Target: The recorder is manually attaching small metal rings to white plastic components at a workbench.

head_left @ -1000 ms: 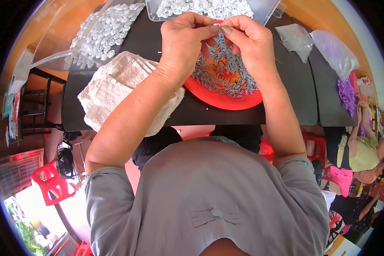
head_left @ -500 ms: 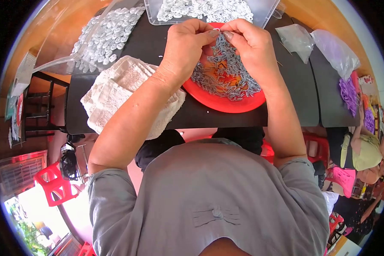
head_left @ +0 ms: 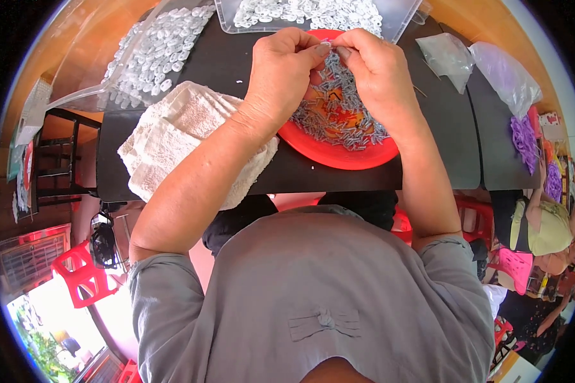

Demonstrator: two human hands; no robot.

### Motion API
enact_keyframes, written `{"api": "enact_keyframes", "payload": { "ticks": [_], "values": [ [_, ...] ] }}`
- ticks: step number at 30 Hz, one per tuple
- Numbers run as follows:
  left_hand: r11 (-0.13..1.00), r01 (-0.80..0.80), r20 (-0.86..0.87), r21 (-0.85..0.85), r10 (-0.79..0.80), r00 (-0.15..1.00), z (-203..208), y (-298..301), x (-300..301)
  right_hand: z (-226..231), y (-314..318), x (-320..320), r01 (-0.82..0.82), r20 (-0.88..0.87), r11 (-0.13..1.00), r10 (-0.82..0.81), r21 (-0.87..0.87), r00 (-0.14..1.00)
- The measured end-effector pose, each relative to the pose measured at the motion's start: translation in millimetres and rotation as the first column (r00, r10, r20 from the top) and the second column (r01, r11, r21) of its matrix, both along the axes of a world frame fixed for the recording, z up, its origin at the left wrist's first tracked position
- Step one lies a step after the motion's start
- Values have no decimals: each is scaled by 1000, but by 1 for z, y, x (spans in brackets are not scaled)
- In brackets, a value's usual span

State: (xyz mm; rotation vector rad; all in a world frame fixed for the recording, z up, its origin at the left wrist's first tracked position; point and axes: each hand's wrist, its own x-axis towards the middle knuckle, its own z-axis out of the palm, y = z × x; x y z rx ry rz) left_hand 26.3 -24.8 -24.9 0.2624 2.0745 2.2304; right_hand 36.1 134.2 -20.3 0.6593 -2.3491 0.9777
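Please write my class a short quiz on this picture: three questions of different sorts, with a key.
1. True or false: the cloth lies to the left of the red dish.
2. What colour are the small pieces in the dish? A) green B) grey C) yellow
3. Where are the fingertips of the left hand and right hand?

Key: 1. True. 2. B. 3. Close together, above the dish's far side.

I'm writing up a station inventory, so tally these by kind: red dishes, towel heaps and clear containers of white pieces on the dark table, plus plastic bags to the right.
Red dish: 1
Towel heap: 1
Clear containers: 2 (far one, left one)
Plastic bags: 2 (nearer one, outer one)
Total: 6
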Motion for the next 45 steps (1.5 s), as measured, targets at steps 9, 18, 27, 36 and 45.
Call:
{"api": "enact_keyframes", "payload": {
  "ticks": [9, 18, 27, 36, 45],
  "values": [
    [977, -172, -199, -126, 145, 969, -13, 7, 1, -9, -16, 1, 113, -130, 990, -101, 89, 986],
    [947, -267, -282, -178, 211, 936, -28, 12, -5, -16, -20, -2, 151, -94, 977, -138, 153, 986],
    [978, -207, -3, 24, 207, 978, -25, 7, 2, 34, -8, -20, -7, 345, 997, -18, 71, 938],
    [971, -175, -57, 164, 186, 981, -21, 10, 3, -6, -60, -143, 17, 58, 771, -70, 637, 996],
    [968, -185, -91, 170, 203, 975, -19, 5, 3, -4, -74, -145, -19, 56, 683, -32, 730, 998]
  ]
}}
